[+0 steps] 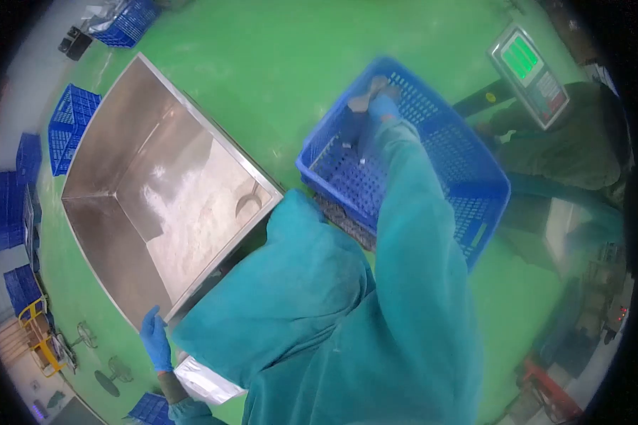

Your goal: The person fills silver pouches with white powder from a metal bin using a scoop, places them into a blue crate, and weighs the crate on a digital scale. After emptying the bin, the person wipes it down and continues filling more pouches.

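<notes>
My right hand [384,106], in a blue glove, reaches into a blue plastic basket [443,124] at its far end. Its fingers are closed on a pale grey object [362,101], blurred, whose kind I cannot make out. A few small light bits lie on the basket's slotted floor. Beside the near corner of a stainless steel bin [92,230] is my left hand [154,340], also gloved, its fingers stretched out and holding nothing. White powder [198,212] covers much of the bin's floor. A curved metal tool [249,203], partly sunk in the powder, rests by the bin's right wall.
A scale display [530,76] on a post stands right of the basket, and another person [567,142] is close behind it. More blue baskets [73,127] line the left side. A white bag [209,381] lies near my left forearm. The floor [262,42] is green.
</notes>
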Motion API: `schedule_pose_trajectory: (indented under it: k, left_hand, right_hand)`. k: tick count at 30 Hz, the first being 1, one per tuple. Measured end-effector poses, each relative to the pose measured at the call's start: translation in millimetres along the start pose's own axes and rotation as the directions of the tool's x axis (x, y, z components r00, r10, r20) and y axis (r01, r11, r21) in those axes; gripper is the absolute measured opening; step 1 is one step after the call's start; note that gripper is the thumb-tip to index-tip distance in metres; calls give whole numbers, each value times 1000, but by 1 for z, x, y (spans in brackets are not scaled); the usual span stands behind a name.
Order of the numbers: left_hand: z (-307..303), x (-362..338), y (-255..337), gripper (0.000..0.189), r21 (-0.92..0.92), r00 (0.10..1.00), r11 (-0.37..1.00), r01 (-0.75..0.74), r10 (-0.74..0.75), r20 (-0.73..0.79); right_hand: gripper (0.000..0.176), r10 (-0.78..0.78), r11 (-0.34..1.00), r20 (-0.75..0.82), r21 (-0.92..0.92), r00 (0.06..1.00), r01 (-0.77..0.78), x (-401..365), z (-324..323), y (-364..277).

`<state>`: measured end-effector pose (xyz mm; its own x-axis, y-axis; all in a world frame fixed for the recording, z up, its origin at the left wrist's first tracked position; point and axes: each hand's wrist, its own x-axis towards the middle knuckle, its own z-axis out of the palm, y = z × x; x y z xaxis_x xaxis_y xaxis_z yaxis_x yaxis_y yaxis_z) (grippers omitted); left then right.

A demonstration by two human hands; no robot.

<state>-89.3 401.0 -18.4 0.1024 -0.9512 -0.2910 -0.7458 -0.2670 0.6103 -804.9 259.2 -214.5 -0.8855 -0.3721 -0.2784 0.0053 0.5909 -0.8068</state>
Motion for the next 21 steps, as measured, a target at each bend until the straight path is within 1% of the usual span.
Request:
schedule_pose_trajectory:
  k: [1, 2, 3, 4, 5, 6, 7, 8, 9, 10, 11, 12, 13, 14, 16, 17, 18, 19, 20, 21]
  left_hand:
    - [5, 2, 7, 27, 23, 1000, 1000, 10, -11, 15]
    - [11, -1, 18, 27, 20, 1000, 1000, 3, -3, 9]
    - [19, -1, 27, 27, 11, 1000, 1000, -13, 13, 2]
    - [25, 0, 32, 27, 33, 1000, 999, -8, 7, 20]
    - [34, 2, 36, 27, -46, 1000, 999, 1, -1, 3]
    - [45, 2, 43, 27, -133, 1000, 991, 6, -8, -17]
    - [62, 0, 63, 27, -264, 1000, 965, 13, -6, 29]
    - [83, -5, 88, 27, -396, 997, 918, 24, 5, 72]
    - [110, -12, 115, 27, -429, 993, 902, 47, 5, 119]
    - [138, -19, 144, 27, -461, 987, 885, 69, 8, 163]
    - [164, -27, 171, 28, -457, 957, 888, 38, 99, 271]
    - [198, -36, 186, 32, -543, 927, 833, 101, 120, 356]
    - [228, -43, 208, 38, -532, 863, 835, 138, 162, 479]
    - [260, -44, 225, 55, -584, 779, 771, 255, 194, 597]
    - [325, -42, 247, 75, -503, 738, 782, 368, 84, 670]
    - [355, -41, 247, 75, -518, 743, 779, 352, 104, 661]
    - [383, -37, 245, 78, -572, 796, 793, 209, 202, 571]
    - [401, -32, 247, 80, -610, 830, 790, 61, 299, 471]
    - [408, -28, 250, 80, -618, 832, 785, 45, 313, 458]
    - [413, -29, 248, 76, -607, 855, 794, 10, 308, 416]
  right_hand:
    - [41, -407, 839, -20, -403, 913, 366, 40, 18, 38]
    - [45, -710, 410, 149, -707, 688, 576, 84, 34, 87]
    - [47, -704, 212, 344, -734, 622, 645, 101, 26, 103]
    - [48, -640, 297, 409, -649, 650, 701, 94, 5, 98]
    - [48, -571, 394, 471, -562, 673, 727, 85, -16, 92]
    - [46, -489, 603, 386, -498, 782, 623, 36, -60, 54]
    - [44, -395, 777, 291, -400, 871, 486, -14, -104, 14]
    - [39, -339, 826, 119, -437, 933, 355, -47, -134, -13]
    - [41, -542, 745, 16, -454, 840, 489, -27, -160, 11]
    - [44, -604, 754, -172, -440, 779, 487, -21, -186, 16]
    - [48, -639, 760, -354, -426, 683, 491, -14, -213, 20]
    - [54, -502, 864, -597, -317, 625, 391, -25, -234, 5]
    - [54, -507, 861, -602, -317, 617, 398, -18, -244, 4]
    - [60, -509, 857, -574, -267, 642, 440, -5, -254, 3]
    - [70, -523, 837, -517, -163, 677, 522, 28, -274, -4]
    - [76, -533, 822, -487, -105, 692, 560, 43, -281, -9]
    - [77, -508, 827, -418, 6, 753, 562, 51, -282, -17]
    - [79, -478, 832, -346, 116, 808, 542, 60, -283, -24]
    - [79, -485, 823, -354, 125, 800, 554, 74, -284, -21]
    - [73, -431, 884, -289, 55, 855, 464, 89, -286, -13]
